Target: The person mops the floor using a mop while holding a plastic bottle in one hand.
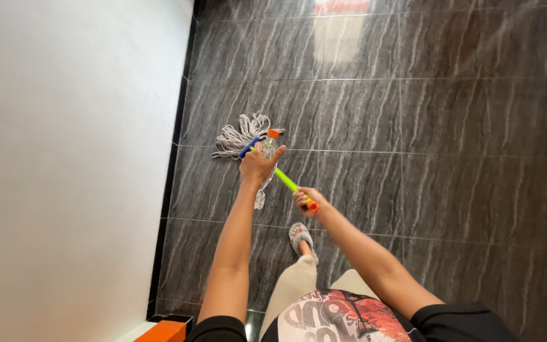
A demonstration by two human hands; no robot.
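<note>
Down on the dark streaky floor tiles (451, 126), right by the white wall (64, 158), sits a string mop (243, 138) with its soft cotton strands flopped out. Both hands are on the green handle (286, 180): left hand (257, 166) low near the head, fingers partly wrapped, right hand (306, 201) closed around the orange tip. Looks light and stiff, best held on the handle with 2 hands apart. 1 slippered foot (300, 235) sits behind.
</note>
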